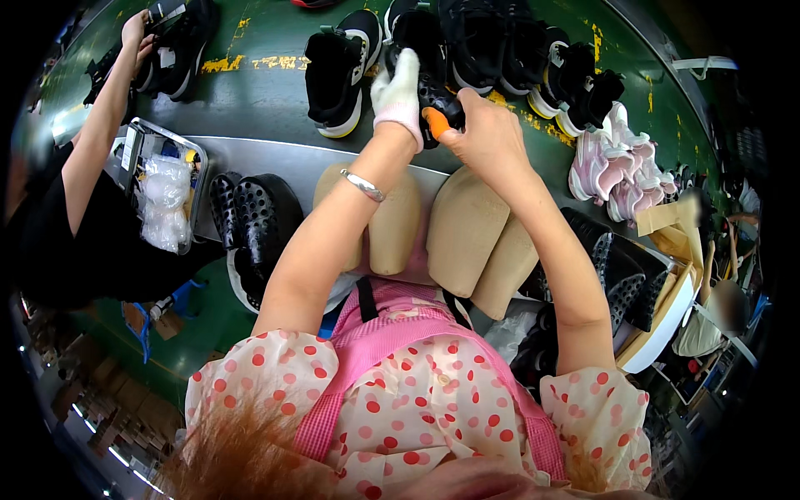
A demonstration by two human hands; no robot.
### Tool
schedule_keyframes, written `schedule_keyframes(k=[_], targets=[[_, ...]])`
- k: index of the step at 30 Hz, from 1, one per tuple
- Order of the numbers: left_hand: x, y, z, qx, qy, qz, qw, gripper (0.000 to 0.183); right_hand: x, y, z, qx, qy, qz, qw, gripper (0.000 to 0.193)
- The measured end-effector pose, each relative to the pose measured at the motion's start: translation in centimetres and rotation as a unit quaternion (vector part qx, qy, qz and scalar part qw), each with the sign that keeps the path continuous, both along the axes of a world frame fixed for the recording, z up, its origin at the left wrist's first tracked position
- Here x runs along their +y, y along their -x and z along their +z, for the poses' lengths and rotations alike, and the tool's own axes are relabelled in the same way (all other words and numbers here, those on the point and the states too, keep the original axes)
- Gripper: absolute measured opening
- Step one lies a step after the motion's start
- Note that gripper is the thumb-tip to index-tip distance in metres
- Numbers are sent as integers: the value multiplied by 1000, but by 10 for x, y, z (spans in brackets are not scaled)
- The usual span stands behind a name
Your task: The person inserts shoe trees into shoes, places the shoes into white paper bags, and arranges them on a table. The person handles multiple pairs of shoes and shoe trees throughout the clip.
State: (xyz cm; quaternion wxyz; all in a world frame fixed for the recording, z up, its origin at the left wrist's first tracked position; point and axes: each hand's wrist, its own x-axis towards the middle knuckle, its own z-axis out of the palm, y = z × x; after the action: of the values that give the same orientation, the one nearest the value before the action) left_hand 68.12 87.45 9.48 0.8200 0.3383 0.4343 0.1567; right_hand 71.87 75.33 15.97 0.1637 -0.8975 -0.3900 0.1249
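Note:
A black sneaker (415, 33) stands at the far middle of the green surface. My left hand (398, 93), in a white glove, is closed along its side; the fingertips are partly hidden. A black plastic shoe tree (439, 98) dotted with round bumps or holes sits at the sneaker's near end, apparently partly inside. My right hand (492, 133) is bare except for an orange finger cot (435, 122) and grips the shoe tree's near end. Beside my left hand stands another black sneaker (333, 79) with a white sole.
More black sneakers (483, 42) line the far side. Pink-white shoe uppers (617, 162) lie at right. Black shoe trees (262, 208) rest at left, beside a metal basket (193, 204) of plastic-wrapped items. A co-worker's arm (104, 133) handles shoes at far left. My knees (468, 229) are below the edge.

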Motion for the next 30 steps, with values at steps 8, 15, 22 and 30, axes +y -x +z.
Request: schedule_keyframes(k=[8,15,22,30], targets=[[17,9,-10,112,-169,-199,959,77,25,-56,10,95,81,-15,992,47],[31,40,-85,50,-699,-227,676,44,101,-77,14,-1,228,112,967,49],[40,28,-99,88,-730,-264,624,32,160,-58,-60,-42,229,25,972,25],[39,14,-87,165,-663,-374,627,32,154,-64,-59,80,176,-43,980,25]])
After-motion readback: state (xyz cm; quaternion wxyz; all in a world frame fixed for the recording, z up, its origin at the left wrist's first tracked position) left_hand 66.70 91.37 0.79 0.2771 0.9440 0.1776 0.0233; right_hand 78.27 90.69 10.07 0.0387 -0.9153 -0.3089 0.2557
